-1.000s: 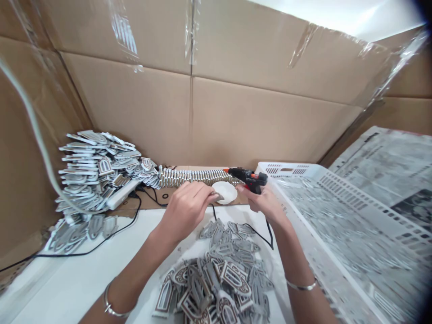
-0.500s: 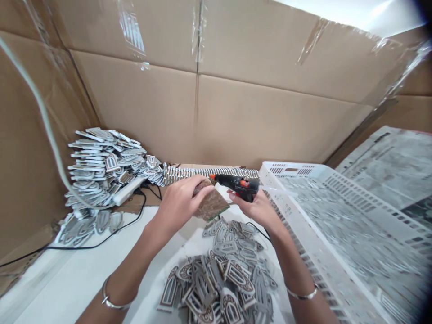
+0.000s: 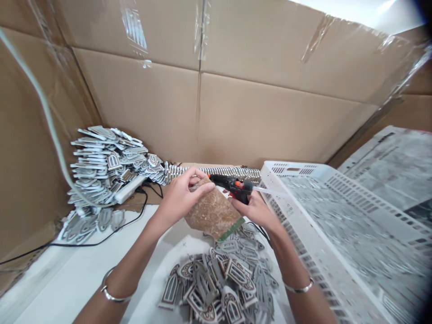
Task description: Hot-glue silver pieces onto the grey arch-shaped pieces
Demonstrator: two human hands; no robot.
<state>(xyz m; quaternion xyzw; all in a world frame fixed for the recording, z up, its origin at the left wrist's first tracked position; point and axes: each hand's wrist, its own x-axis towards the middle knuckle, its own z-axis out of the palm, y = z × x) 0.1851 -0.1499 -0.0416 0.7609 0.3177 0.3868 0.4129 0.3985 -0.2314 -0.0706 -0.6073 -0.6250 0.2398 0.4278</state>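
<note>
My left hand [image 3: 180,200] grips a speckled brown cork-like piece [image 3: 212,215] with a green edge along its lower side. My right hand [image 3: 254,210] holds a black hot glue gun [image 3: 234,186] with an orange trigger part, its nozzle pointing left at the top of the piece. A pale glue stick [image 3: 268,191] sticks out of the gun's back. Below my hands lies a heap of grey and brown arched cut-outs [image 3: 216,283]. A long row of similar pieces standing on edge [image 3: 216,171] runs behind my hands.
A large stack of finished arched pieces [image 3: 104,164] stands at the left beside a white power strip [image 3: 130,189] and black cables [image 3: 101,240]. A white plastic crate [image 3: 324,216] filled with pieces sits at the right. Newspaper [image 3: 388,166] and cardboard walls [image 3: 135,112] surround the bench.
The brown piece has been raised and turned, showing its broad speckled face. It now hides the white round dish. The glue gun has moved left toward the piece.
</note>
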